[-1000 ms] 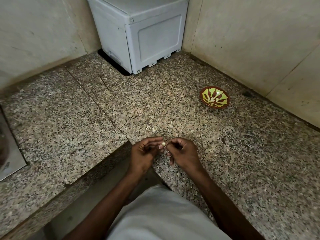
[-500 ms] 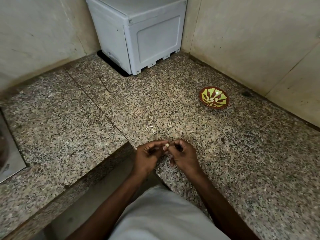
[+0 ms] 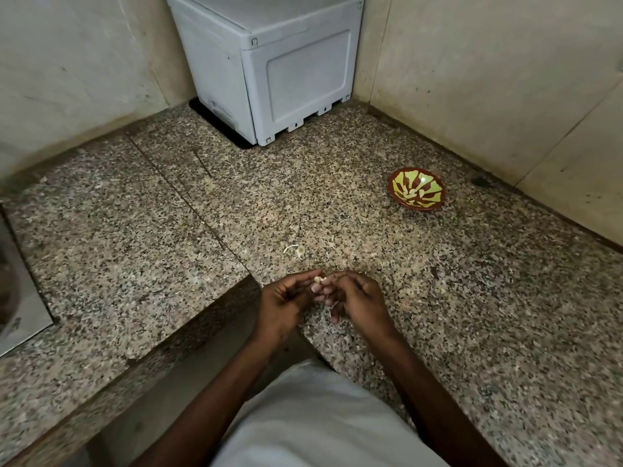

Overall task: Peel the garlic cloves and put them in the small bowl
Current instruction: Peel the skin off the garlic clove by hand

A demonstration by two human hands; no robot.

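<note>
A garlic clove (image 3: pixel 318 280) is held between the fingertips of both hands above the near edge of the speckled stone desk (image 3: pixel 472 298). The clove is too small to tell which way its long axis or its tip points; only a pale, rounded part shows above the fingers.

The left hand (image 3: pixel 285 303) has its fingers curled inward, with thumb and forefinger closed on the left side of the clove. The right hand (image 3: pixel 359 299) is likewise curled, pinching the clove from the right; its lower fingers bend down toward the desk, and the nails of several fingers show just below the clove. The two hands touch at the fingertips around the clove.

The small bowl (image 3: pixel 417 192), reddish-brown with a yellow-green pattern, stands on the desk beyond and to the right of the clove, well apart from it and near the right wall (image 3: pixel 505 79). Pale pieces lie at the bottom of the bowl; what they are cannot be told for certain. The stretch of desk between clove and bowl is bare stone.

A curl of pale skin (image 3: pixel 294 250) lies on the desk just beyond the clove. Farther beyond the clove, in the corner of the walls, stands a grey plastic box (image 3: pixel 286 69). Far to the left of the clove, a metal edge (image 3: pixel 20 308) is set into the desk. Below the clove, the person's forearms and a pale garment (image 3: pixel 313 423) fill the near view.
</note>
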